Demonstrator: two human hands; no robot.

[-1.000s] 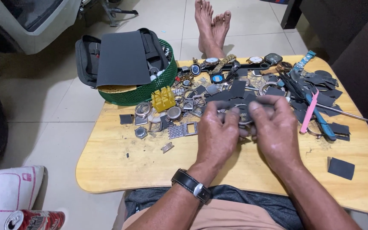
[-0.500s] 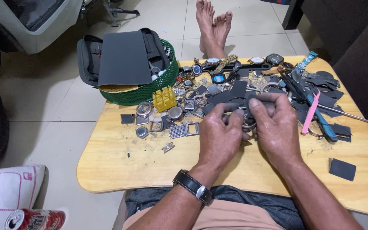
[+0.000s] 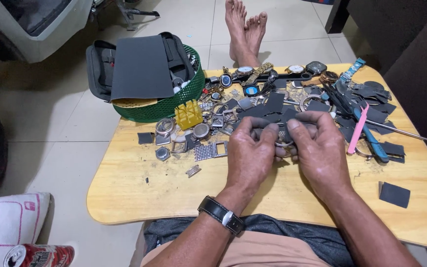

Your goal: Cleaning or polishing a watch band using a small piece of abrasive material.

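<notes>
Both my hands meet over the middle of a small wooden table (image 3: 139,193). My left hand (image 3: 251,155), with a black wristwatch on its wrist, and my right hand (image 3: 320,151) pinch a small metal watch part (image 3: 282,134) together with a dark scrap of sandpaper between the fingertips. The part is mostly hidden by my fingers. Just behind my hands lies a heap of watch cases, bezels and dark sandpaper pieces (image 3: 268,106).
A green basket (image 3: 169,106) with a dark pouch and sandpaper sheet sits at the table's back left. A yellow block (image 3: 188,114), loose watches (image 3: 245,71), a pink tool (image 3: 358,129) and a blue-handled tool (image 3: 371,138) lie around. Another person's bare feet (image 3: 245,27) rest beyond the table.
My hands stay together at the same spot; the fingers have shifted slightly on the small part. Nothing else on the table has moved.
</notes>
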